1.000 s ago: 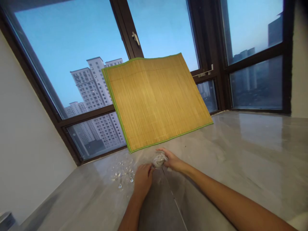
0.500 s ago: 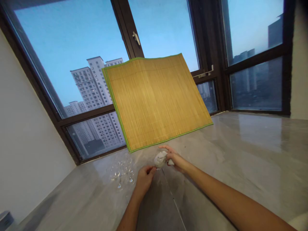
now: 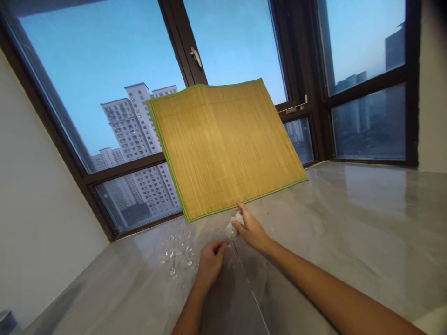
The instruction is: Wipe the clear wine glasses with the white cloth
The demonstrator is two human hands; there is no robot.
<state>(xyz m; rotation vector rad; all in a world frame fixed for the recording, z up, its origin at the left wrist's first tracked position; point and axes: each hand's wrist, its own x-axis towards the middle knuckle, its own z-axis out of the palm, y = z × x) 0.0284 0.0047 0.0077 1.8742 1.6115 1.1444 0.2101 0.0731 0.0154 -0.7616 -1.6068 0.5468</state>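
Observation:
My right hand [image 3: 252, 229] is closed around a crumpled white cloth [image 3: 232, 231], its index finger stretched toward the mat's lower edge. Just left of it and lower, my left hand [image 3: 211, 257] pinches a small clear piece [image 3: 228, 244] between thumb and fingertips. It looks like the stem or foot of a wine glass; the rest is hidden or too faint to make out against the cloth. Both hands are close together above the glossy grey surface [image 3: 314, 242]. Several clear stemmed glasses [image 3: 172, 256] stand in a cluster to the left of my left hand.
A yellow bamboo mat [image 3: 226, 149] with green edging leans against the brown-framed window [image 3: 195, 42] behind my hands. A dark seam line [image 3: 251, 289] runs along the grey surface toward me. A white wall [image 3: 38, 186] rises at the left, with a small dark object [image 3: 7, 321] low beside it.
My right hand has shifted slightly up and left, its fingers gathered more tightly over the cloth. My left hand stays almost where it was, still pinching.

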